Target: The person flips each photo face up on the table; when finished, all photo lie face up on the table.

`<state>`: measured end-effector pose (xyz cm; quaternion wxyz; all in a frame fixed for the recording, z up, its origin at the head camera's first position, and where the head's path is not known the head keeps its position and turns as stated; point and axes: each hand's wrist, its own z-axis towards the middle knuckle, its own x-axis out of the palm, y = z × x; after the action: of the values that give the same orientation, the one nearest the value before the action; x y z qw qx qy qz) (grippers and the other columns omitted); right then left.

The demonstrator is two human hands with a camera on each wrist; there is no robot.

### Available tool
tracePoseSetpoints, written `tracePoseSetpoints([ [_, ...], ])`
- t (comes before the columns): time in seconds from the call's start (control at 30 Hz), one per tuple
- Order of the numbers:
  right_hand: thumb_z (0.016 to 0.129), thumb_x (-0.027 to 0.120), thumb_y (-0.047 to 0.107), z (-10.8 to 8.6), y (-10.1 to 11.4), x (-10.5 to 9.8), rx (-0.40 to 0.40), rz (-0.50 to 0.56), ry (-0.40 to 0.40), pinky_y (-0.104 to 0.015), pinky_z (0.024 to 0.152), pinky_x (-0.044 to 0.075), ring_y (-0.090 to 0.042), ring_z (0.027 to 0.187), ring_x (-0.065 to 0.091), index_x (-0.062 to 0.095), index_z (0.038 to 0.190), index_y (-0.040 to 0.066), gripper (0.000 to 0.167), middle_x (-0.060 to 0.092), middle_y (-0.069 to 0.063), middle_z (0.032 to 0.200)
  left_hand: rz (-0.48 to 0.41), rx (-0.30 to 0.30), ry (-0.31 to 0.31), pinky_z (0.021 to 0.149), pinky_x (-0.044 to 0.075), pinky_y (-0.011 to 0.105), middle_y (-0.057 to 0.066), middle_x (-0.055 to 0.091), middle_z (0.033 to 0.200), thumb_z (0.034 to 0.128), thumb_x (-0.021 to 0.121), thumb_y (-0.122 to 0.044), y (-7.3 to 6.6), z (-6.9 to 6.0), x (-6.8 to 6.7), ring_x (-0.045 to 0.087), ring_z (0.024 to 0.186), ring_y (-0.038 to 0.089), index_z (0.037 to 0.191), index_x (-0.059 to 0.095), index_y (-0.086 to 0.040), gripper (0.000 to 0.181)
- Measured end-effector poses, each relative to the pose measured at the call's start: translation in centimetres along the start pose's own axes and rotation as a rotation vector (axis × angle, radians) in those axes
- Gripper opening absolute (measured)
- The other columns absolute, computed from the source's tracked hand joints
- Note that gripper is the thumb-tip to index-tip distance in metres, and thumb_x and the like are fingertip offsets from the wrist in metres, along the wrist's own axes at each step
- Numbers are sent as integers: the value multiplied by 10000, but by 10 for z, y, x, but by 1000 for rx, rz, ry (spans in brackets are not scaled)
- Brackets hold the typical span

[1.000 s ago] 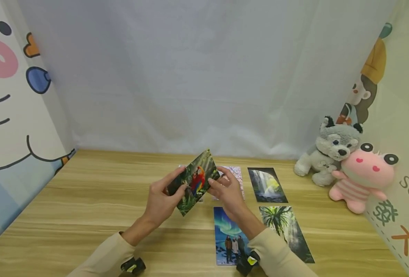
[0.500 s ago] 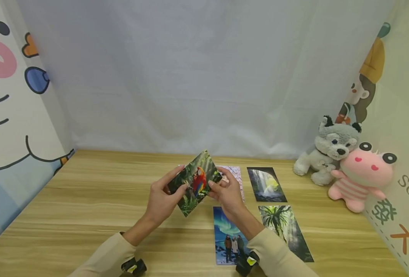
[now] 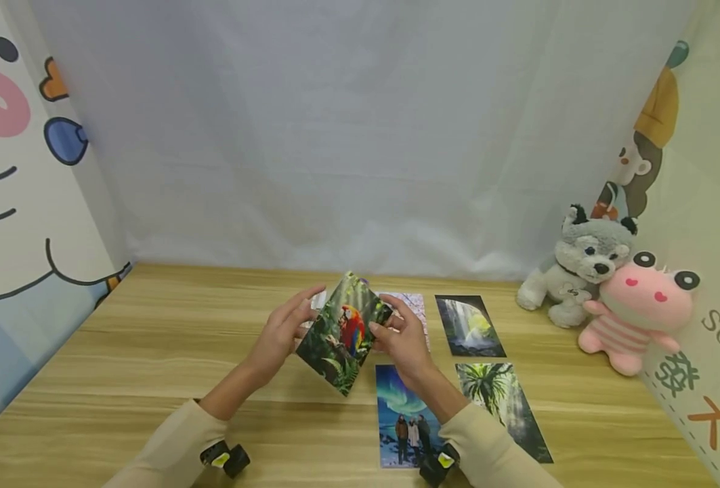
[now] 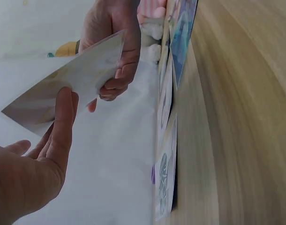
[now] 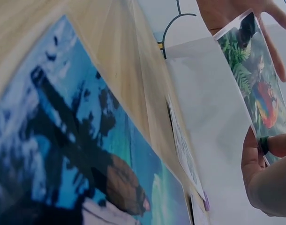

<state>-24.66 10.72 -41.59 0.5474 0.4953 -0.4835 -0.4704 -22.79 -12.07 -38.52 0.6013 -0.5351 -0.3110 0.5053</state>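
Note:
A parrot photo (image 3: 347, 339) is held up above the table, tilted, its picture side towards the head camera. My right hand (image 3: 405, 342) pinches its right edge, thumb on the front and fingers behind. My left hand (image 3: 274, 342) is at the photo's left side with its fingers extended. In the left wrist view, those fingers touch the white back of the photo (image 4: 82, 75) while the thumb stands apart from it. Beneath the right forearm lies an aurora photo (image 3: 402, 420) with people in it. Behind the raised photo, a pink blossom photo (image 3: 413, 308) is partly hidden.
A waterfall photo (image 3: 471, 327) and a photo of a leafy plant (image 3: 506, 400) lie to the right on the wooden table (image 3: 152, 352). Another sheet (image 3: 318, 300) shows partly behind the left fingers. A grey plush dog (image 3: 591, 264) and a pink plush frog (image 3: 640, 312) sit at the back right.
My left thumb has come off the photo's front, and the left hand has shifted slightly left. The photo has turned a little and its lower corner has dropped. My right hand keeps its pinch.

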Motion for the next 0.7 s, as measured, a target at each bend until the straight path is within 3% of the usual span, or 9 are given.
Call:
tracePoseSetpoints([
  [0.03, 938, 600, -65, 0, 1, 0, -5, -13, 2, -375, 694, 570, -126, 608, 574, 451, 1484, 94, 588, 437, 9, 696, -7, -10, 21, 497, 310, 205, 351, 488, 1306, 1088, 297, -375, -1, 1, -1, 400, 663, 89, 1556, 333, -81, 554],
  [0.23, 930, 605, -72, -1, 5, -2, -29, -99, 41, -319, 684, 564, -104, 630, 611, 461, 1488, 116, 607, 407, 1, 716, -16, -42, 114, 529, 484, 255, 292, 435, 1285, 1075, 278, -437, -4, 8, -6, 435, 715, 141, 1577, 283, -109, 600],
  [0.4, 929, 601, -83, -2, 7, -4, -59, -162, 104, -320, 700, 567, -95, 692, 640, 458, 1494, 105, 612, 363, -6, 747, 5, -47, 165, 521, 534, 320, 314, 342, 1475, 1077, 332, -379, -3, 10, -9, 485, 709, 124, 1581, 285, -121, 567],
  [0.47, 934, 601, -75, -2, 6, -4, -75, -188, 131, -321, 692, 560, -89, 641, 594, 450, 1498, 94, 608, 352, -6, 757, 15, -41, 185, 513, 539, 349, 298, 280, 1547, 1081, 352, -364, -1, 11, -10, 476, 694, 119, 1578, 285, -97, 568],
  [0.7, 949, 596, -55, -2, 6, -5, -128, -286, 223, -343, 678, 545, -88, 590, 534, 417, 1510, 53, 599, 363, -13, 792, 98, -29, 176, 498, 548, 395, 293, 387, 1486, 1068, 462, -271, 4, 12, -9, 482, 600, 177, 1529, 382, -54, 516],
])
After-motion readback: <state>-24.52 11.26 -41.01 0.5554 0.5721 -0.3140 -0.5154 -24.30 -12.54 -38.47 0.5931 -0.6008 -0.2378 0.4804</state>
